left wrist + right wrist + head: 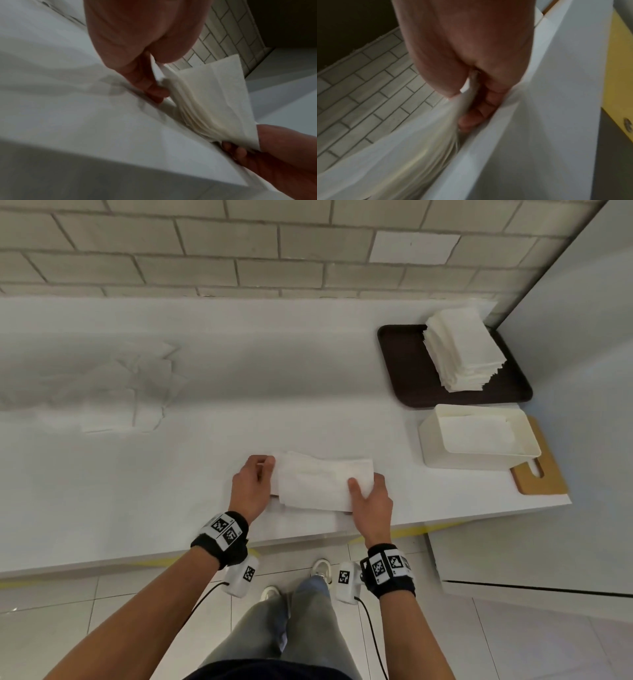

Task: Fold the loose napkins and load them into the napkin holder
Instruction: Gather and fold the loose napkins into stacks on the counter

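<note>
A stack of folded white napkins [323, 481] is lifted slightly off the white counter [205, 440] near its front edge. My left hand [255, 477] pinches the stack's left end, my right hand [368, 494] grips its right end with the thumb on top. In the left wrist view the napkin stack [214, 97] shows many layers between my left fingers [150, 89] and my right hand [274, 155]. In the right wrist view my right fingers [479, 108] curl under the napkins [402, 162]. The white napkin holder [479, 440] stands to the right with napkins inside.
A dark brown tray [411, 371] at the back right carries a tall pile of napkins [462, 350]. A wooden board [544, 467] lies under the holder. Loose napkins [130, 385] are spread at the left of the counter. A tiled wall [239, 251] runs behind.
</note>
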